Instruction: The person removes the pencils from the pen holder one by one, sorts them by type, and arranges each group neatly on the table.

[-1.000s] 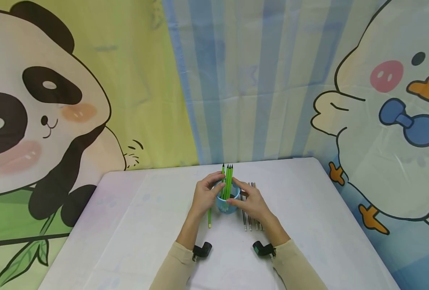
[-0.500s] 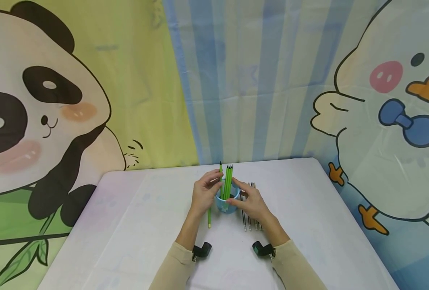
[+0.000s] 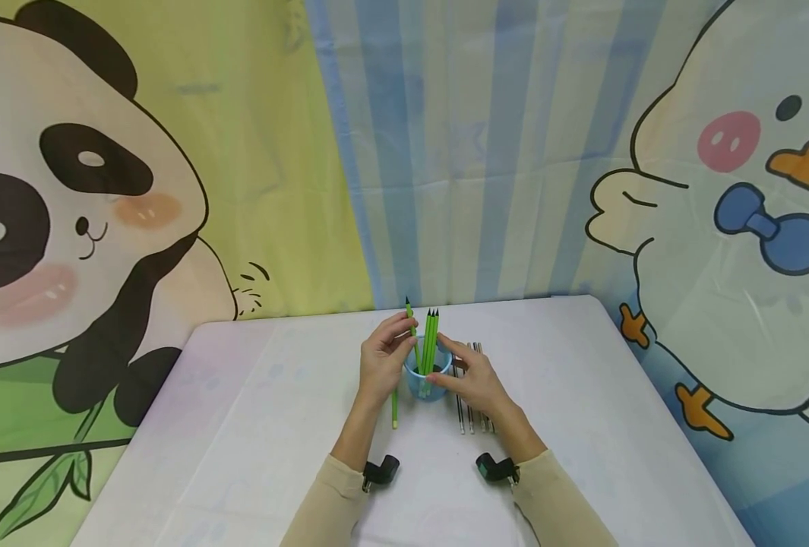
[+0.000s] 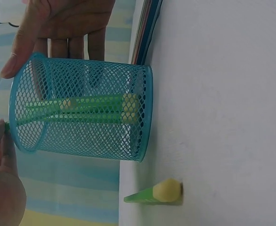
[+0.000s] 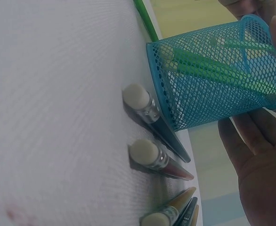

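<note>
A blue mesh pencil cup (image 3: 426, 390) stands upright on the table with several green pencils (image 3: 430, 342) in it, dark tips up. My right hand (image 3: 475, 381) grips the cup from the right, thumb at the near rim and fingers round the far side. At the cup's left side my left hand (image 3: 380, 365) pinches another green pencil (image 3: 409, 310), which leans left with its lower end inside the cup. Through the mesh in the left wrist view, pale pencil ends (image 4: 129, 108) show near the cup's bottom.
One green pencil (image 3: 395, 412) lies on the white table (image 3: 254, 441) left of the cup. Several darker pencils (image 3: 460, 416) with white erasers lie in a row to its right, partly behind my right hand. A cartoon-printed curtain (image 3: 445, 152) hangs behind the table.
My left hand has shifted slightly left and drawn the pinched pencil upward and away from the others, so it now leans left. My right hand stays on the cup.
</note>
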Available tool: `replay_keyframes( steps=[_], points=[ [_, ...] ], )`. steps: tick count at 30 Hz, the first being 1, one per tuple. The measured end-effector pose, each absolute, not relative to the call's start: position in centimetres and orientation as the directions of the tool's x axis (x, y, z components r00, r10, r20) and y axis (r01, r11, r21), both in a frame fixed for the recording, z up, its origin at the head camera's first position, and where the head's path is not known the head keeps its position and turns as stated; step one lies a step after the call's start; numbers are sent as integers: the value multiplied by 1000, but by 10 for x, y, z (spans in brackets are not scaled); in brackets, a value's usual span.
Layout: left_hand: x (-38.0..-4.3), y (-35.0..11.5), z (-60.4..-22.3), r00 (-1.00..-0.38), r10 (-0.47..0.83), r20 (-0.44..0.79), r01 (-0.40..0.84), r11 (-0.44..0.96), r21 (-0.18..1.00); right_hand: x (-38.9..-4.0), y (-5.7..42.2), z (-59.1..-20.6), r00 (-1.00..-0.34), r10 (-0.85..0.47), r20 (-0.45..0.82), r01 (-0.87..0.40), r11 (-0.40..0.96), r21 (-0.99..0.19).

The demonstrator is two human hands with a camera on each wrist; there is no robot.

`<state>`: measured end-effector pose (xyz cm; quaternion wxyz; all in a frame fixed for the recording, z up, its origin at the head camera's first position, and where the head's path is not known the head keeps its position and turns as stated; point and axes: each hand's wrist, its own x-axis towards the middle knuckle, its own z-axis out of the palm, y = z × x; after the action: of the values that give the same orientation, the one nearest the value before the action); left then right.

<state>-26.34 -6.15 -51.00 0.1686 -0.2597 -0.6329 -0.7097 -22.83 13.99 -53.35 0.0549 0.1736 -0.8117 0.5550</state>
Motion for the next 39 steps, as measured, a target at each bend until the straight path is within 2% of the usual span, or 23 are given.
replay_keyframes(
  steps=[11,22,27,32,35,39],
  points=[
    [-261,-62,-508,-792,68,606,590,-164,790,-228,142,-536,-932,-229,281,-348,350,-869],
    [-255,-84,-481,-772,-87,629,634,-171,754,-224,140,-532,-937,-226,266,-334,353,-874],
    [-254,-91,-476,-786,-110,608,617,-191,763,-224,140,-532,-940,-226,258,-324,344,-881],
    [-251,-102,-469,-774,-140,618,633,-222,742,-224,140,-533,-939,-237,250,-322,342,-883],
    [-251,-113,-466,-787,-144,600,616,-208,760,-224,140,-533,-939,-232,255,-325,349,-879],
    [-252,-129,-468,-836,-113,538,549,-148,822,-224,141,-532,-939,-229,257,-325,343,-882]
  ],
)
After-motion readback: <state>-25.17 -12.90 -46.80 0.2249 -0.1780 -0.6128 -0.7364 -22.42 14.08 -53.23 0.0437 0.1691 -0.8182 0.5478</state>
